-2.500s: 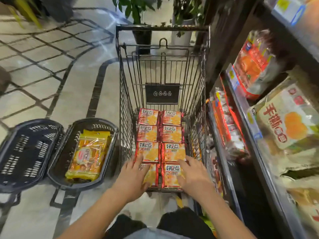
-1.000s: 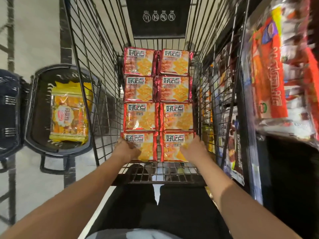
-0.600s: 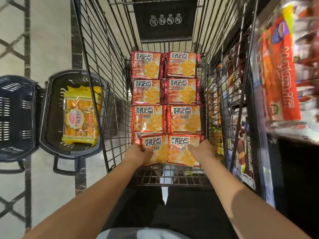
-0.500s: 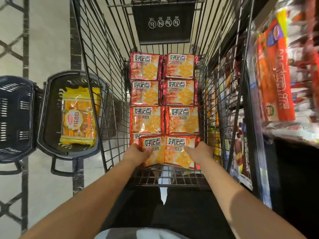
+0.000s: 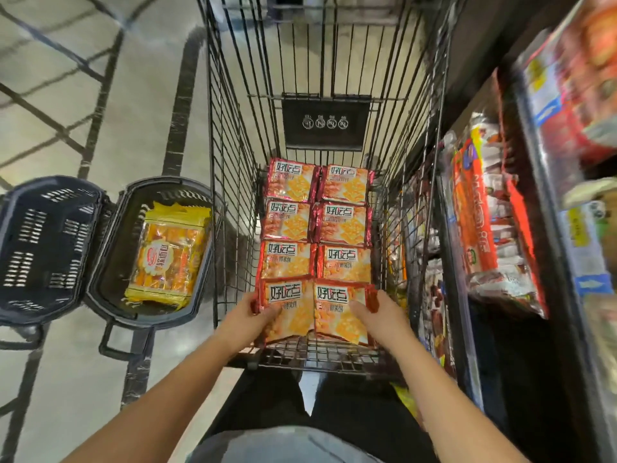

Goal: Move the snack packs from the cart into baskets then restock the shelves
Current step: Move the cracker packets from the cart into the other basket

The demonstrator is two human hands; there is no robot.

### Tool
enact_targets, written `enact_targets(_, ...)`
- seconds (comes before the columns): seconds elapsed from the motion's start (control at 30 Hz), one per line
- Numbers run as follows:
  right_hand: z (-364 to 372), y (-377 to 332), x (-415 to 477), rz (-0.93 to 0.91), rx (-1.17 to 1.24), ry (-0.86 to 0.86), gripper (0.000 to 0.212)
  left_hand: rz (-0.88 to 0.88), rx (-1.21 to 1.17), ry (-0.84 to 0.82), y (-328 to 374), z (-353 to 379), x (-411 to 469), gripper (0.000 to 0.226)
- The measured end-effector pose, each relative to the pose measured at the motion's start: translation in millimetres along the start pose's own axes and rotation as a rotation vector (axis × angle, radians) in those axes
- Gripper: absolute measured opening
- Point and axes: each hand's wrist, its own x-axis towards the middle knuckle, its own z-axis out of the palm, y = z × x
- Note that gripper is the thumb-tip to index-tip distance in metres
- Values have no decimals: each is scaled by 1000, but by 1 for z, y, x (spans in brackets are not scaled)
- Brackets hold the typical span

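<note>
In the wire cart (image 5: 230, 182) the left hand (image 5: 248, 316) pinches the edge of the near-left red cracker pack (image 5: 287, 307) and the right hand (image 5: 379, 316) grips the near-right pack (image 5: 337, 310), both tipped up at 6 o'clock of six flat packs (image 5: 288, 219). The basket (image 5: 115, 248) with a yellow bread pack (image 5: 168, 257) sits at 9 o'clock beyond the cart's left wall; the grip underneath is hidden, and a shallow pinch on glossy film may let a pack slip or snag the wires

You get bright, even indoor light; the shelf goods (image 5: 567, 95) at your right smear with blur, and edge lines bow, probably from the wide lens.
</note>
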Motion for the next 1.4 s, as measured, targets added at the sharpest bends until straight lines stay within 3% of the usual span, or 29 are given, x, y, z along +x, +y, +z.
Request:
enact_targets(0.1,-17,-11,-18,-109,92,43,66,62,-120,62,15,-18,-33,34)
enact_targets(0.2,-31,-25,-31,-220,139,39,47,71,-330,98,17,-35,-59,42)
enact_targets(0.3,-41,-44,-39,-345,187,-18,45,96,-472,162,8,-50,-80,44)
enact_targets(0.4,-35,-56,-46,-391,278,-58,66,119,-576,225,-8,-65,-106,46)
enact_targets(0.5,-14,-70,-62,-436,329,-155,65,132,-634,302,-33,-78,-141,50)
enact_targets(0.6,13,-82,-76,-408,291,-172,91,147,-677,365,-57,-89,-177,46)
enact_targets(0.67,36,-95,-102,-481,216,-204,87,176,-695,392,-75,-102,-200,57)
enact_targets(0.73,61,-104,-127,-547,197,-263,70,204,-728,432,-99,-119,-220,79)
enact_targets(0.9,136,-120,-175,-552,163,-229,62,190,-822,530,-163,-166,-266,42)
enact_targets(1.03,228,-138,-225,-559,168,-345,39,201,-876,603,-236,-208,-314,45)
enact_targets(1.17,320,-152,-259,-547,160,-438,64,209,-957,701,-304,-250,-358,41)
enact_targets(1.4,434,-185,-286,-555,88,-509,84,162,-1017,827,-387,-301,-402,46)
